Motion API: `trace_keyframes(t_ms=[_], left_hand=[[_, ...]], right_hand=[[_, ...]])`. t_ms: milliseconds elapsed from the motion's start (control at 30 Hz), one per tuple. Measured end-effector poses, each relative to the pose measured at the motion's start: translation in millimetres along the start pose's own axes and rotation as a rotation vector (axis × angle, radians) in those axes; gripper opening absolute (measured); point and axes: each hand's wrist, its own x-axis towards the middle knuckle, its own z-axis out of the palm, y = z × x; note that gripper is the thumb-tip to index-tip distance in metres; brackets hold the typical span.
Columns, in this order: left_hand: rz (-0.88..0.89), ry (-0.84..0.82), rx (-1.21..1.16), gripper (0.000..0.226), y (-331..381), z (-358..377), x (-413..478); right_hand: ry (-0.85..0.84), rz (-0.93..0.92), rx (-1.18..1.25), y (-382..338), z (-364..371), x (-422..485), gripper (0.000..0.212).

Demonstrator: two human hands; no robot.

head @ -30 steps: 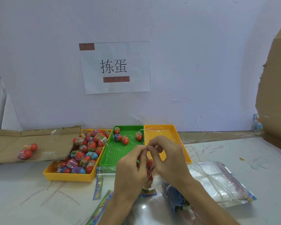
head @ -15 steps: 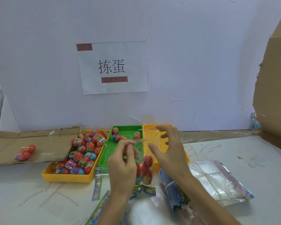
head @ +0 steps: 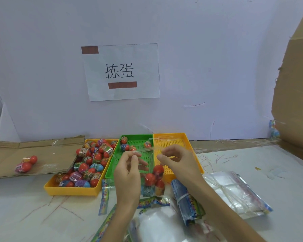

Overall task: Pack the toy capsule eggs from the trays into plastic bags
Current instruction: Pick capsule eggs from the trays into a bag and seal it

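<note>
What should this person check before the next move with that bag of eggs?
1. Left hand pinches the bag at its top edge: ok.
2. Right hand pinches the other end: ok.
3. Packed eggs sit low inside the bag: ok.
4. Bag mouth sealed: cannot tell.
5. Green tray holds loose eggs to pack next: ok.

Illumination is even, diffuse and fairly bright; the source is not in view. A soft shadow lies on the table (head: 24,206) along the front of the left yellow tray (head: 72,191). A pale sheen shows on the stack of plastic bags (head: 234,193). The white wall (head: 217,49) carries a lilac cast. Wide-angle bowing bends the cardboard panel (head: 296,84) at the right edge. Detail is slightly soft throughout.
</note>
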Motion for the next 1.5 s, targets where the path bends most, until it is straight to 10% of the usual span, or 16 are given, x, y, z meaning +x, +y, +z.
trace_keyframes(t_ms=[233,367,500,1500], left_hand=[[0.089,0.071,0.039,0.022,-1.4,3.5,-1.7],[0.506,0.202,0.183,0.021,-0.7,2.3,-5.8],[0.839,-0.054,0.398,0.016,-9.4,7.4,-10.3],[0.748,0.032,0.516,0.024,-4.1,-6.5,3.4]], right_hand=[[0.08,-0.139,-0.048,0.0,1.1,-4.0,0.013],[0.081,-0.181,-0.058,-0.1,4.0,-6.7,0.014],[0.037,-0.221,-0.039,-3.3,7.6,-9.8,0.012],[-0.11,-0.336,-0.043,-6.1,12.4,-13.6,0.021]])
